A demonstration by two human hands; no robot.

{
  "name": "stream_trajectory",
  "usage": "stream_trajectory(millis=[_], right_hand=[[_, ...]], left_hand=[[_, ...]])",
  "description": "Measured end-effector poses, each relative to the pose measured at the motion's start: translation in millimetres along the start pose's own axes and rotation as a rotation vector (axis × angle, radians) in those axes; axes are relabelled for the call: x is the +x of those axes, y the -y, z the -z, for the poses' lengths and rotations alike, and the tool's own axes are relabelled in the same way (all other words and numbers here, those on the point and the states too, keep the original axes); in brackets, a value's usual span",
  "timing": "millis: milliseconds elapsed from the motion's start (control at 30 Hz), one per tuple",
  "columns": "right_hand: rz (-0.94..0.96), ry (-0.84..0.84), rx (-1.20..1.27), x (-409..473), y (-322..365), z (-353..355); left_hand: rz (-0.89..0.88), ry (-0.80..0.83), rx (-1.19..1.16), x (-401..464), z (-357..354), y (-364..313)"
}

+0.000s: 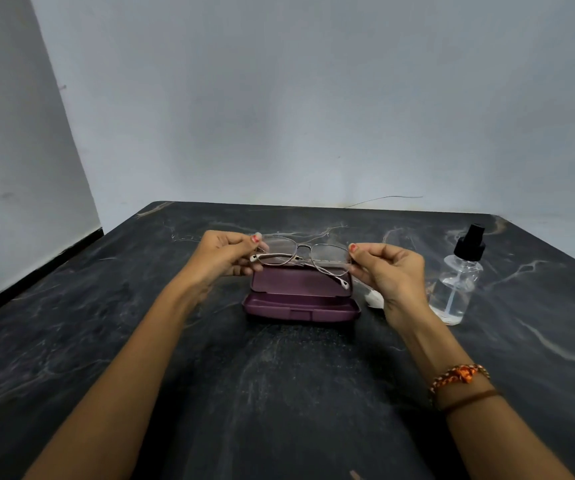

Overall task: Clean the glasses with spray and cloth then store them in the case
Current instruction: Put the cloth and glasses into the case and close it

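Thin metal-framed glasses (pixel 302 252) with folded temples hang just above the open purple case (pixel 301 303) in the middle of the table. My left hand (pixel 225 256) pinches the frame's left end, and my right hand (pixel 388 271) pinches its right end. The case's lid stands up behind its tray. A white cloth (pixel 373 298) lies to the right of the case, mostly hidden behind my right hand. Further right stands a clear spray bottle (pixel 457 282) with a black nozzle.
The dark marble-patterned table (pixel 279 393) reaches back to a pale wall. Its left edge drops off beside a grey wall. A thin wire (pixel 383 199) runs along the table's far edge.
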State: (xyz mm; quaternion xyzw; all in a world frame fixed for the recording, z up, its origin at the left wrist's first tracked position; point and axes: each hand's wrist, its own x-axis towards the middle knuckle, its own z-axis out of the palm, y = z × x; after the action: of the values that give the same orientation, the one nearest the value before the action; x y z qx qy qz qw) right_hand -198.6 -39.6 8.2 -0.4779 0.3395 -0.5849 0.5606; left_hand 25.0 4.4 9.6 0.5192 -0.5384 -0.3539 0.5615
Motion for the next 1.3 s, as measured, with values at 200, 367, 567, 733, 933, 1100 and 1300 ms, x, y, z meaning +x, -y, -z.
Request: stream_trajectory(millis=[200, 367, 567, 733, 933, 1100, 1300], right_hand=[[0.037, 0.128, 0.051, -4.0, -0.5, -5.5], [0.175, 0.295, -0.224, -16.5, -7.2, -19.4], [0.491, 0.472, -0.62, -44.0, -20.8, -44.3], [0.653, 0.562, -0.831, -55.4, -33.8, -50.1], [0.707, 0.637, -1.038, -57.7, -40.5, -51.3], [0.696, 0.668, -1.101, -57.3, -42.2, -51.7], [0.777, 0.647, -1.108, -55.5, -35.5, -48.0]], left_hand=[[0.056, -0.069, -0.18, 0.2, 13.3, 1.0], [0.088, -0.096, -0.132, -7.8, 38.5, -4.0], [0.265, -0.026, 0.0, -26.9, 72.7, -0.9], [0.48, 0.0, 0.147, -28.7, 79.4, 2.2], [0.542, -0.048, 0.304, -23.7, 71.4, 7.3], [0.549, -0.057, 0.365, -22.0, 71.9, 7.5], [0.512, -0.069, 0.395, -20.1, 69.4, 9.8]])
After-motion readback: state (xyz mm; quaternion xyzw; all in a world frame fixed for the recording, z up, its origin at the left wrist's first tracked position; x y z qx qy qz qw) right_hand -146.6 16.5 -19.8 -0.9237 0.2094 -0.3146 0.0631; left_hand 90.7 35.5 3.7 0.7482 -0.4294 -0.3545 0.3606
